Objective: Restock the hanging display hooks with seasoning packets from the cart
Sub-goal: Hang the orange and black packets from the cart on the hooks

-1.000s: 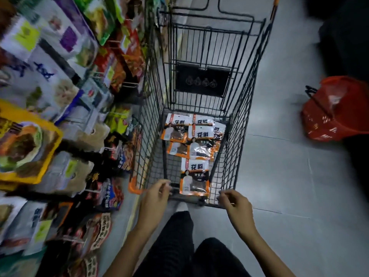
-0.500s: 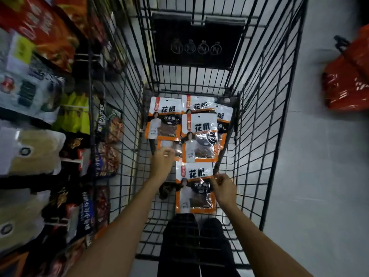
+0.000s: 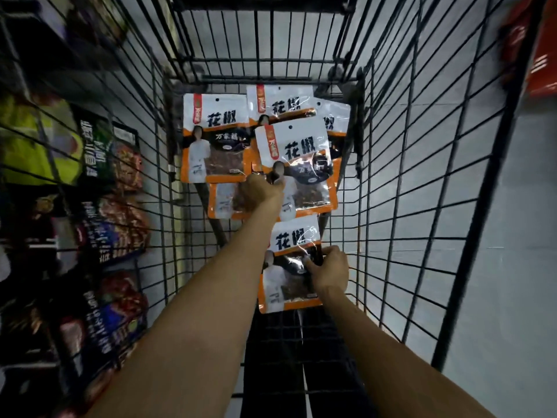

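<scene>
Several white-and-orange seasoning packets lie on the floor of the black wire cart point(image 3: 422, 176). My left hand point(image 3: 262, 188) reaches deep into the cart and pinches the left edge of the middle packet point(image 3: 301, 164), which overlaps the others. My right hand point(image 3: 330, 270) grips the right side of the nearest packet point(image 3: 286, 267), thumb on its clear window. More packets point(image 3: 214, 137) lie at the far end. The display hooks are out of view.
Shelves of hanging snack bags point(image 3: 114, 230) run close along the cart's left side, blurred. A red basket point(image 3: 539, 55) sits on the grey floor at upper right. My dark trousers show under the cart's near end.
I have leaned over the cart. Both hands left the cart's near rim and went down inside, the left to the middle packet, the right onto the nearest one.
</scene>
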Demonstrator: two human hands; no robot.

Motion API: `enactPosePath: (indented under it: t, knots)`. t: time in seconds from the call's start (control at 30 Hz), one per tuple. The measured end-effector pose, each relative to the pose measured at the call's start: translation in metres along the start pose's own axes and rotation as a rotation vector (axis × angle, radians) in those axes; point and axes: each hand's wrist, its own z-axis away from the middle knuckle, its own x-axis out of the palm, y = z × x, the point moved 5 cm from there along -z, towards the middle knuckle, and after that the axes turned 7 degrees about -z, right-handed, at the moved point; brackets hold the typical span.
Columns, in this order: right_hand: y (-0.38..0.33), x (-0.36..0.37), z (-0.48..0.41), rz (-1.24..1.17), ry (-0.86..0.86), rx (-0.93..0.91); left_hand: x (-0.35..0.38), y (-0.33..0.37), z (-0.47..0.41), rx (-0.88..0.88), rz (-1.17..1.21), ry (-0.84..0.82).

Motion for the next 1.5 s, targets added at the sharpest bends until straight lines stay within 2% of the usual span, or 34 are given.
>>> enactPosePath:
  t: [0.17, 0.33, 0.5, 0.6, 0.77, 1.0, 1.2, 1.5]
  knots:
    - [0.005, 0.000, 0.003, -0.147, -0.003, 0.085, -0.004, 0.000, 0.001, -0.007, 0.174, -0.105]
    - [0.006, -0.008, 0.012, -0.308, -0.095, 0.129, -0.041, -0.029, 0.008, 0.034, 0.350, -0.233]
    - [0.000, -0.022, 0.023, -0.386, -0.112, 0.129, -0.088, -0.056, 0.009, -0.013, 0.424, -0.121]
    - [-0.008, -0.028, 0.032, -0.388, -0.147, 0.093, -0.105, -0.062, 0.015, -0.039, 0.458, -0.142]
    - [-0.033, -0.050, 0.051, -0.559, -0.174, 0.084, -0.136, -0.056, 0.038, -0.023, 0.469, -0.184]
    - [-0.096, -0.106, 0.105, -0.724, -0.273, -0.058, -0.200, -0.039, 0.101, 0.062, 0.575, -0.176]
    - [-0.144, -0.164, 0.153, -0.747, -0.332, -0.265, -0.258, -0.026, 0.174, 0.207, 0.761, -0.001]
    - [-0.192, -0.218, 0.233, -0.658, -0.469, -0.619, -0.332, -0.044, 0.293, 0.395, 0.801, 0.258]
